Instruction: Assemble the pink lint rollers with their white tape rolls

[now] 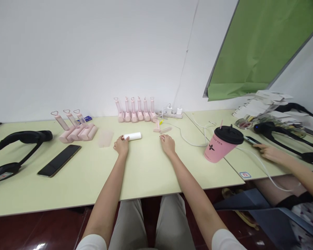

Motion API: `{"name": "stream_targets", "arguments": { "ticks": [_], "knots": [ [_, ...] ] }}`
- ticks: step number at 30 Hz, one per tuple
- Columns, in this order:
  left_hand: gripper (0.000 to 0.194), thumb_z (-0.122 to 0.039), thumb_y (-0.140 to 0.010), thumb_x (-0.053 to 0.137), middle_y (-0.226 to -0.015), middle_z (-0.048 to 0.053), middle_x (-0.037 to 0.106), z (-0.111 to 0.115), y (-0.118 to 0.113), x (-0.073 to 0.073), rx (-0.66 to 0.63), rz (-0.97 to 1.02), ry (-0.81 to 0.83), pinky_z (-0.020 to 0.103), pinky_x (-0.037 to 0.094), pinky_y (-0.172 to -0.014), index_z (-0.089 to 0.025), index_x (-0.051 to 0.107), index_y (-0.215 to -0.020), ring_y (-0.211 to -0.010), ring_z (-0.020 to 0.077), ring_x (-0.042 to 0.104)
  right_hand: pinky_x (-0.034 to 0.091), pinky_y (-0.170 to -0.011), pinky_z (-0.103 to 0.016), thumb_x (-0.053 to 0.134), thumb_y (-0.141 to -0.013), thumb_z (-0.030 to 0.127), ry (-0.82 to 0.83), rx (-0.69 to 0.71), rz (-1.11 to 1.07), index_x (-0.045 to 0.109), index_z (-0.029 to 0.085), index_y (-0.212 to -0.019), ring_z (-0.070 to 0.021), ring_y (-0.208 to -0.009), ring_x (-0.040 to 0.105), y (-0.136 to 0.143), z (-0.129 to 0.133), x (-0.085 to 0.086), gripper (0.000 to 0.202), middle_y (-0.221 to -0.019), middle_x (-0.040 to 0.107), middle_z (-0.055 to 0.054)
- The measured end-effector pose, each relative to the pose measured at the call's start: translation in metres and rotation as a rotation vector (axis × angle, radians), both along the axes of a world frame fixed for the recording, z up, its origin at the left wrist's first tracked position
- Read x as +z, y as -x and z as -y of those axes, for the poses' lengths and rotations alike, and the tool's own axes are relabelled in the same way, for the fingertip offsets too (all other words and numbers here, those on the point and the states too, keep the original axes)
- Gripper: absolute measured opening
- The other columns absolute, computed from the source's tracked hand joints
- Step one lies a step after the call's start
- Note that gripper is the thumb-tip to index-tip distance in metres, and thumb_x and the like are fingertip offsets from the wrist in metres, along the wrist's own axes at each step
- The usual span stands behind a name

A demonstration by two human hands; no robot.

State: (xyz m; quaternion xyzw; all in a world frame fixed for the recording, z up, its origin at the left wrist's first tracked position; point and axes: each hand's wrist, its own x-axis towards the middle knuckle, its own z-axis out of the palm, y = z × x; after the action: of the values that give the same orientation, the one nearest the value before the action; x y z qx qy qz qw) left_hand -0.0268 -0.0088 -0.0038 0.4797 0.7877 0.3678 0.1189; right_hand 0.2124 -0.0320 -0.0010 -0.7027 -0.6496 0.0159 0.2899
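Note:
A smooth white roll (133, 136) lies on its side on the table, its left end held in the fingers of my left hand (121, 145). My right hand (168, 143) rests on the tabletop with its fingers curled together. Whatever is at its fingertips is too small to make out. Just beyond that hand lie a pink handle-like part (157, 126) with a yellow bit beside it and a translucent pink strip-shaped piece (166, 130). To the left of my left hand is a flat, pale pink sheet (105, 138).
Several pink rollers with heart-shaped loops (133, 116) stand along the wall, with three more (78, 132) at left. A phone (59, 160), black headset (21, 149), pink cup (220, 146), power strip (172, 114) and white cable (187, 140) surround me. A co-worker's hand (270, 152) touches another phone.

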Motion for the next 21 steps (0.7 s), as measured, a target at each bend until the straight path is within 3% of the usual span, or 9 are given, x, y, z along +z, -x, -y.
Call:
{"name": "stream_targets", "arguments": {
  "ticks": [15, 21],
  "knots": [
    [0.032, -0.044, -0.076, 0.048, -0.105, 0.005, 0.061, -0.0001, -0.001, 0.0004, 0.012, 0.03, -0.026, 0.042, 0.03, -0.09, -0.023, 0.052, -0.1, -0.106, 0.0266, 0.045, 0.03, -0.073, -0.027, 0.027, -0.09, 0.031, 0.047, -0.014, 0.02, 0.058, 0.023, -0.099, -0.0169, -0.091, 0.053, 0.0016, 0.0011, 0.003, 0.033, -0.097, 0.064, -0.004],
    [0.032, -0.043, -0.082, 0.038, -0.109, 0.005, 0.059, 0.0003, -0.0023, 0.0001, 0.022, 0.056, -0.044, 0.041, 0.029, -0.091, -0.023, 0.053, -0.101, -0.107, 0.0259, 0.043, 0.03, -0.073, -0.027, 0.027, -0.09, 0.031, 0.051, -0.027, 0.015, 0.056, 0.023, -0.103, -0.0165, -0.09, 0.054, 0.0019, 0.0019, 0.0043, 0.033, -0.095, 0.064, -0.004]
  ]
}}
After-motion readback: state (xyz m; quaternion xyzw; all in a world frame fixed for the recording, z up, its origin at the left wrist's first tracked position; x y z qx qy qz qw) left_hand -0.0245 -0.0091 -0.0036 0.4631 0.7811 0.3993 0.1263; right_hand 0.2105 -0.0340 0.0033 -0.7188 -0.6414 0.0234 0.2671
